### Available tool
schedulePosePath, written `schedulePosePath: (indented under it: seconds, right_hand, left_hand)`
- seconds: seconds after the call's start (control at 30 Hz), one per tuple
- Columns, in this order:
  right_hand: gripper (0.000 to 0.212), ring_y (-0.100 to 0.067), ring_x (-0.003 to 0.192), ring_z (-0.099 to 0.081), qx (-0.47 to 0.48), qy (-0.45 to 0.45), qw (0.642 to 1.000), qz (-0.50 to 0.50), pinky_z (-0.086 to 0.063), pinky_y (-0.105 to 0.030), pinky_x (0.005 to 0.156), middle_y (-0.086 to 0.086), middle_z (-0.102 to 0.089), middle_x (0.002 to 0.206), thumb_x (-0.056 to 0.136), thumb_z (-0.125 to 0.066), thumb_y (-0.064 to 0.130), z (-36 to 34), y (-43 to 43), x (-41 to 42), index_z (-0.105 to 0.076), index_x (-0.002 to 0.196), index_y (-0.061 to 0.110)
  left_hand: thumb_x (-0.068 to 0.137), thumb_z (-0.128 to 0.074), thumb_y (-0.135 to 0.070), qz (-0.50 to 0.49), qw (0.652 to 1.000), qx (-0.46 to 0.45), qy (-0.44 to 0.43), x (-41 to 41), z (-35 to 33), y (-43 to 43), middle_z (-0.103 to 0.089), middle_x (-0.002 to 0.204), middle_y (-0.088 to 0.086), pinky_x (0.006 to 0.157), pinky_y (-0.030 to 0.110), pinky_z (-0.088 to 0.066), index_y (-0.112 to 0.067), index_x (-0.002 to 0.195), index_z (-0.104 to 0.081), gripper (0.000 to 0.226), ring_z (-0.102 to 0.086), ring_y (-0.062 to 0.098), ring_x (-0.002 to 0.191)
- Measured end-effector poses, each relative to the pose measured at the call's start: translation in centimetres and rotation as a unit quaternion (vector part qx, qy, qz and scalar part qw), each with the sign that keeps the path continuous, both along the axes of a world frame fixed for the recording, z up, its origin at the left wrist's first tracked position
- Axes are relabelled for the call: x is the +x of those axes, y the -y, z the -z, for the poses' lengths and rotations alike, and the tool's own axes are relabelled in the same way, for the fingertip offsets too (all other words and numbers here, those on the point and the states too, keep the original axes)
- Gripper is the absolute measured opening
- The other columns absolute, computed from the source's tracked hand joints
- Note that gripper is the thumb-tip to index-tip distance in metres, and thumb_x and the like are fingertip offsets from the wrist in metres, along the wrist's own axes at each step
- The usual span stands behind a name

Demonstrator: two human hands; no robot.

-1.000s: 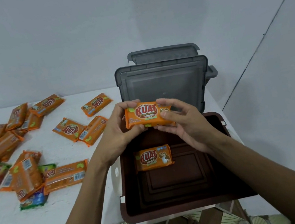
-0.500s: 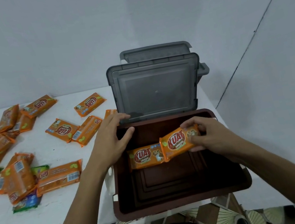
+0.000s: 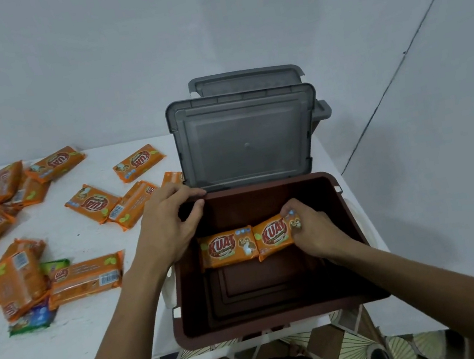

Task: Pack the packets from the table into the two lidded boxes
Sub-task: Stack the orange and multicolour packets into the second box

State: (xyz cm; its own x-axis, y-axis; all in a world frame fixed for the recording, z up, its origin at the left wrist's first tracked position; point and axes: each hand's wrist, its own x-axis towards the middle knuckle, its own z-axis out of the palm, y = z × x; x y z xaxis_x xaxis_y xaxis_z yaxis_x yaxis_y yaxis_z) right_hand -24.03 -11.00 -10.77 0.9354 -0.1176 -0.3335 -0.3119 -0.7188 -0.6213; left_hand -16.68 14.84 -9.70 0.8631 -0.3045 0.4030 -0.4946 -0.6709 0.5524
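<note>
Inside brown box point(image 3: 274, 324), near rim bare, floor empty toward viewer. Mid-floor: first packet point(image 3: 227, 247) lying flat, long axis left-right. Just right of it, touching end to end, second packet point(image 3: 272, 236), same axis, right end slightly raised. Right hand point(image 3: 314, 229) curled closed on that right end, pinching it. Left hand point(image 3: 170, 222) at box's far-left corner, fingers point(image 3: 194, 215) half-bent over rim, holding nothing. Behind box, grey lid point(image 3: 244, 140) standing open. Left of box, loose packets point(image 3: 85, 277) scattered on table point(image 3: 68, 345); left hand nearer those.
</note>
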Motion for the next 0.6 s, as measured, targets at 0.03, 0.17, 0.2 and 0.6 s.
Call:
schedulePosePath:
  seconds: [0.03, 0.17, 0.2, 0.6]
  right_hand:
    - [0.031, -0.019, 0.099, -0.061, -0.022, 0.008, 1.000, -0.013, -0.054, -0.024, 0.071, -0.006, -0.058, 0.115, 0.095, -0.055, 0.008, 0.0, -0.1, 0.0, -0.046, 0.120, 0.022]
    - [0.033, -0.030, 0.110, -0.056, -0.122, 0.007, 0.991, -0.060, -0.054, -0.040, 0.089, -0.014, -0.053, 0.124, 0.095, -0.054, 0.014, 0.5, -0.5, -0.2, -0.046, 0.127, 0.019]
    - [0.034, -0.032, 0.113, -0.055, -0.144, -0.007, 0.987, -0.066, -0.052, -0.042, 0.093, -0.016, -0.049, 0.127, 0.095, -0.053, 0.014, 0.5, -0.6, -0.2, -0.047, 0.128, 0.017]
    - [0.031, -0.032, 0.107, -0.059, -0.205, -0.041, 0.973, -0.098, -0.052, -0.038, 0.095, -0.018, -0.039, 0.136, 0.097, -0.050, 0.018, 1.1, -1.3, -0.3, -0.055, 0.126, 0.009]
  left_hand:
    - [0.091, -0.059, -0.029, 0.000, 1.000, -0.001, -0.002, 0.0, 0.1, 0.0, -0.060, 0.100, -0.005, 0.086, 0.029, -0.041, -0.020, 0.105, -0.072, 0.022, -0.051, 0.010, 0.099]
    - [0.089, -0.057, -0.030, -0.003, 1.000, 0.006, 0.001, 0.1, 0.1, -0.1, -0.060, 0.098, -0.005, 0.084, 0.029, -0.041, -0.021, 0.105, -0.072, 0.024, -0.052, 0.011, 0.097]
    - [0.089, -0.057, -0.030, -0.003, 1.000, 0.008, 0.002, 0.1, 0.0, -0.1, -0.060, 0.098, -0.005, 0.084, 0.029, -0.041, -0.021, 0.105, -0.072, 0.024, -0.052, 0.011, 0.097]
    - [0.089, -0.061, -0.028, 0.000, 1.000, 0.006, 0.010, 0.1, 0.1, -0.1, -0.062, 0.099, -0.005, 0.083, 0.026, -0.037, -0.020, 0.106, -0.073, 0.021, -0.049, 0.007, 0.097]
